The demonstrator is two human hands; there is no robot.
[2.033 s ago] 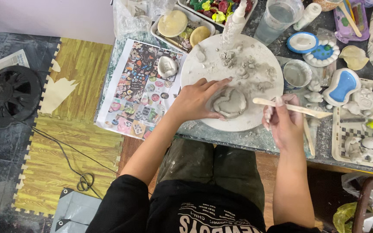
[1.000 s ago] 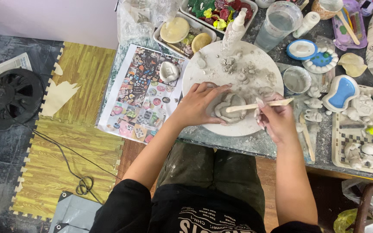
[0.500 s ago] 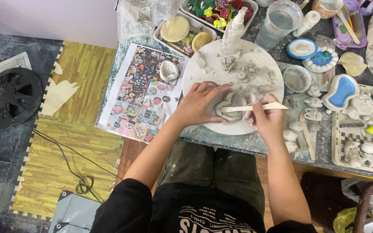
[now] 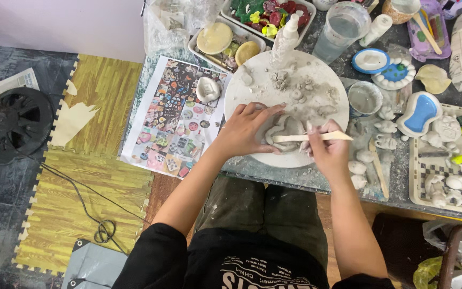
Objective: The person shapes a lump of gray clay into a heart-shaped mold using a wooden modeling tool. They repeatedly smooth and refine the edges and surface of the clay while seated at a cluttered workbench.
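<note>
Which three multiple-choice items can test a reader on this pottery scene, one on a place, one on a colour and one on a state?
1. Where does the grey clay piece lie?
A. on the round white board
B. on the floor mat
C. in a tray

2. What colour is the inside of the bone-shaped dish?
A. red
B. blue
C. black

3. What does the right hand hold?
A. nothing
B. a bottle
C. a wooden tool

Answers: 1 A, the clay rests on the board under the left hand. 2 B, its hollow is blue. 3 C, the fingers grip the stick, whose end lies on the clay.
</note>
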